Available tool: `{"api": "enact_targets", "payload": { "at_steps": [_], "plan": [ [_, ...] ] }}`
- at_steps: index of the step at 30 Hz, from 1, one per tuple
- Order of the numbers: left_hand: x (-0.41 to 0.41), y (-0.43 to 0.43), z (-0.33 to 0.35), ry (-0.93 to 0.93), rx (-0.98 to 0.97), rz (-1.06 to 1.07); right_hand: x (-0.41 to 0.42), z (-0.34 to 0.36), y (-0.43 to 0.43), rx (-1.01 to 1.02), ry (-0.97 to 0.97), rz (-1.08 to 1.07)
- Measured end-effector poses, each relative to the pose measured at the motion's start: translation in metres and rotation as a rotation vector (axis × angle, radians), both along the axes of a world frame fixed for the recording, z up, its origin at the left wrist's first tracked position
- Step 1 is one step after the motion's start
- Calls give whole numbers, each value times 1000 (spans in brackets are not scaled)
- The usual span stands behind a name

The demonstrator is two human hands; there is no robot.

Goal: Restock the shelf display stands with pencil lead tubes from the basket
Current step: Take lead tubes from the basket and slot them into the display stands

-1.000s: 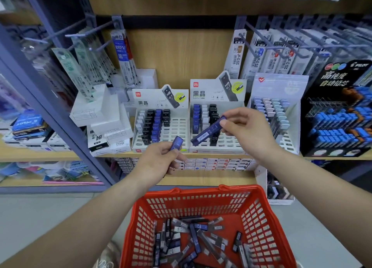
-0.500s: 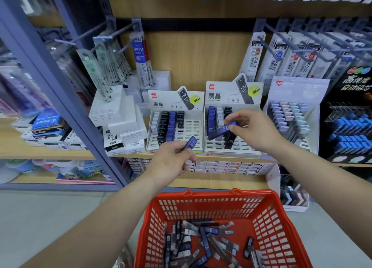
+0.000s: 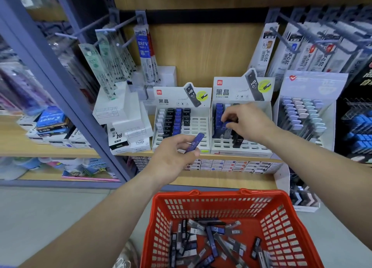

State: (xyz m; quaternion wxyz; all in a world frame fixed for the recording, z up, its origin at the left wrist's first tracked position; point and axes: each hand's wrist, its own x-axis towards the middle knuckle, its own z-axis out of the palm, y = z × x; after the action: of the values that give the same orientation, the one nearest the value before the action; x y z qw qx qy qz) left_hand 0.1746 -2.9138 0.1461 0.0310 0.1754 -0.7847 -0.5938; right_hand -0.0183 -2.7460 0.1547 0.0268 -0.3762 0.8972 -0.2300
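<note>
Two white display stands sit side by side on the wooden shelf: the left stand (image 3: 201, 141) and the right stand (image 3: 251, 147), both partly filled with blue, black and grey lead tubes. My left hand (image 3: 171, 159) pinches a blue tube (image 3: 194, 142) in front of the left stand's lower edge. My right hand (image 3: 247, 122) pinches another blue tube (image 3: 226, 124) over the blue column of the right stand. Below, a red basket (image 3: 277, 223) holds several loose tubes (image 3: 211, 239).
A third stand (image 3: 330, 114) with pastel tubes is to the right, a black display (image 3: 356, 126) beyond it. Refill packs hang on hooks (image 3: 145, 48) above. White boxes (image 3: 124, 114) are stacked left of the stands. A blue shelf post (image 3: 66, 98) runs diagonally at left.
My right hand moved forward and down with its blue tube onto the right stand's blue column. The left hand stays in front of the left stand holding its tube.
</note>
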Motion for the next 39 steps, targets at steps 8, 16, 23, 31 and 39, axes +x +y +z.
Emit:
{"api": "enact_targets", "payload": {
  "at_steps": [8,16,23,31,39],
  "plan": [
    [2,0,2,11,48,35,-8,9,-9,169,70,46],
    [0,-3,-1,7,0,72,-3,4,-18,136,54,-53],
    [-3,-2,-3,16,-31,89,7,-17,-15,21,183,-60],
    [-27,17,0,27,25,82,39,6,-5,-470,-371,32],
    [-55,23,-17,-63,-303,60,21,6,10,-526,-309,-92]
  ]
}}
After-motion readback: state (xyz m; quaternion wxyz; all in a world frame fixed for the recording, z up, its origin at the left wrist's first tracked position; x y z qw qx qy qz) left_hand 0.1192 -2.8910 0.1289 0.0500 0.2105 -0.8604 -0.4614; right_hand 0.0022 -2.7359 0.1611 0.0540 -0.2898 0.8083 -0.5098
